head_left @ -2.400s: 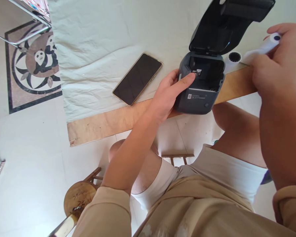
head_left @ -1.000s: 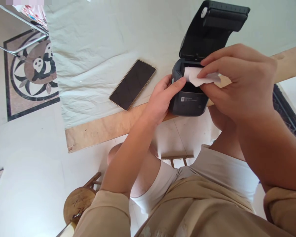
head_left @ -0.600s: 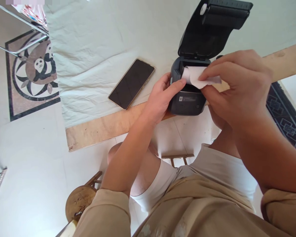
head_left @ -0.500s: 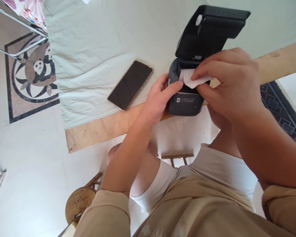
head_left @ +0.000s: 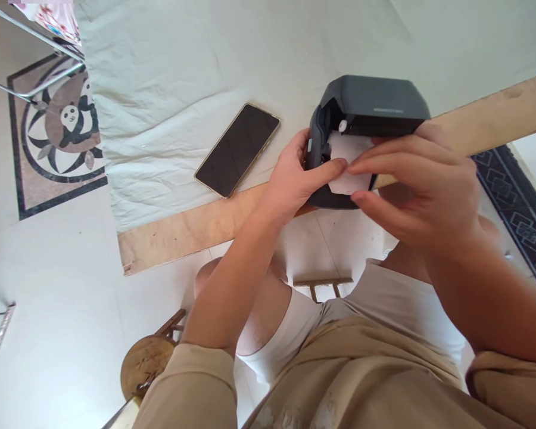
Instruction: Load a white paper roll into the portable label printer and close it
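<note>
A small dark thermal printer [head_left: 324, 196] sits at the table's front edge. Its lid [head_left: 375, 98] is tilted partly down over the body, leaving a gap. White paper [head_left: 351, 146] comes out from under the lid and lies over the printer's front. Wrapped around the printer's left side, my left hand [head_left: 301, 176] is closed on it, thumb resting on the paper. My right hand [head_left: 422, 179] is at the right side, fingers stretched out, with fingertips on the paper and the thumb apart by its lower edge. Some fingers are hidden near the lid.
A phone [head_left: 237, 150] lies dark-screened on the pale green cloth [head_left: 170, 77], left of the printer. The bare wooden table edge [head_left: 174, 238] runs along the front. Below are a round wooden stool [head_left: 145, 363] and my legs. A patterned dark mat [head_left: 513, 208] lies at right.
The lid has come down from upright to partly closed. The paper now lies flat over the printer's front, and my right hand's pinch on it has loosened.
</note>
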The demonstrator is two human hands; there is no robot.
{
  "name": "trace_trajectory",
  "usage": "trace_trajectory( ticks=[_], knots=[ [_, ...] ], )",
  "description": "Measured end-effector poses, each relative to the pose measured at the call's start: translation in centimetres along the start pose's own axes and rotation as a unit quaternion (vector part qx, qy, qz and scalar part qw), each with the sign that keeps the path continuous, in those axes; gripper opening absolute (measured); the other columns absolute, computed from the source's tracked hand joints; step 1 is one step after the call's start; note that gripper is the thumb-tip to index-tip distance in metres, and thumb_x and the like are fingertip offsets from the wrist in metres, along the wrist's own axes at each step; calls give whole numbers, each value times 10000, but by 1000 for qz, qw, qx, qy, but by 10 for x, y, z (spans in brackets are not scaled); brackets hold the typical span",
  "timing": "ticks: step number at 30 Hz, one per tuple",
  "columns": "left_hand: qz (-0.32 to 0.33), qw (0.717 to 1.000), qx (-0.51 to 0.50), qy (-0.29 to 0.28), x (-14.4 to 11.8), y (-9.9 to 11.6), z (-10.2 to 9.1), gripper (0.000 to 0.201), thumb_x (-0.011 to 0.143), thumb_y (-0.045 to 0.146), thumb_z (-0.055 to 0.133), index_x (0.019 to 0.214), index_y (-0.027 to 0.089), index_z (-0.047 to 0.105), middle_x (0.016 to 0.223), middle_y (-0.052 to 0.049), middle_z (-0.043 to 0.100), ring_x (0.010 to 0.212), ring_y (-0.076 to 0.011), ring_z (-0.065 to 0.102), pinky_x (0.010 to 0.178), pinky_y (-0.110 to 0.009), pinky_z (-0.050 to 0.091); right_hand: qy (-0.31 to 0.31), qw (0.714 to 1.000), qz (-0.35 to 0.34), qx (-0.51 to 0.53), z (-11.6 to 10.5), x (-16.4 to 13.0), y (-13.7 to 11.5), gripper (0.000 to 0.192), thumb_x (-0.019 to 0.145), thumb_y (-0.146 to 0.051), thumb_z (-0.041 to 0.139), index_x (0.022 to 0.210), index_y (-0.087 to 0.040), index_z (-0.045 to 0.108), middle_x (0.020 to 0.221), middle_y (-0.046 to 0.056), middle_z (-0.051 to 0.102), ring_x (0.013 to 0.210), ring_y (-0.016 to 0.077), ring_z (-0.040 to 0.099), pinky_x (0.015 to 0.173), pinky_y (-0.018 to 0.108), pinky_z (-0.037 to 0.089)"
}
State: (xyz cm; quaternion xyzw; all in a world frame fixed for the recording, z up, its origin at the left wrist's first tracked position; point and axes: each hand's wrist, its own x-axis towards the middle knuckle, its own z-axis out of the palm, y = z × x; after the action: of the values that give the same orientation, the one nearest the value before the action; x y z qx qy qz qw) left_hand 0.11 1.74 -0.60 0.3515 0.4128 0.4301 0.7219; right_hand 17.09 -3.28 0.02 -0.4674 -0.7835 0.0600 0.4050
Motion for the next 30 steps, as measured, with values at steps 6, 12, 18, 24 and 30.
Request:
trace_trajectory(
  ticks=[6,12,18,24,30],
  knots=[
    [3,992,56,-110,12,-4,-15,391,736,153,813,1057,249,610,873,15,628,1021,-270,748,905,-426,612,133,990,44,33,-4,5,11,259,954,-420,594,1188,-333,659,853,8,645,863,155,661,808,420,523],
    [19,991,50,-125,10,-4,-16,570,688,87,778,1191,271,583,931,24,655,1048,-262,755,870,-382,626,156,981,92,74,2,-4,19,331,924,-479,636,1209,-311,657,960,32,588,809,112,598,758,379,483],
    [20,990,2,-142,10,-4,-16,541,705,124,832,1173,250,591,1184,-34,699,1241,-308,677,958,-387,607,80,963,183,182,16,-16,26,494,891,-597,666,1340,-435,540,893,10,476,710,76,467,613,260,441],
    [18,992,0,-123,7,-2,-13,332,830,258,822,1096,250,623,1094,-31,709,1183,-278,677,951,-370,577,24,943,228,239,25,-15,33,715,824,-643,719,1444,-477,402,1211,40,579,971,163,625,660,285,553],
    [29,987,-10,-159,10,-5,-16,388,812,326,847,1132,260,638,1154,-47,682,1084,-244,668,797,-313,562,-16,946,185,265,23,-1,34,700,797,-594,767,1386,-408,438,1197,16,609,1020,166,638,844,360,594]
  ],
)
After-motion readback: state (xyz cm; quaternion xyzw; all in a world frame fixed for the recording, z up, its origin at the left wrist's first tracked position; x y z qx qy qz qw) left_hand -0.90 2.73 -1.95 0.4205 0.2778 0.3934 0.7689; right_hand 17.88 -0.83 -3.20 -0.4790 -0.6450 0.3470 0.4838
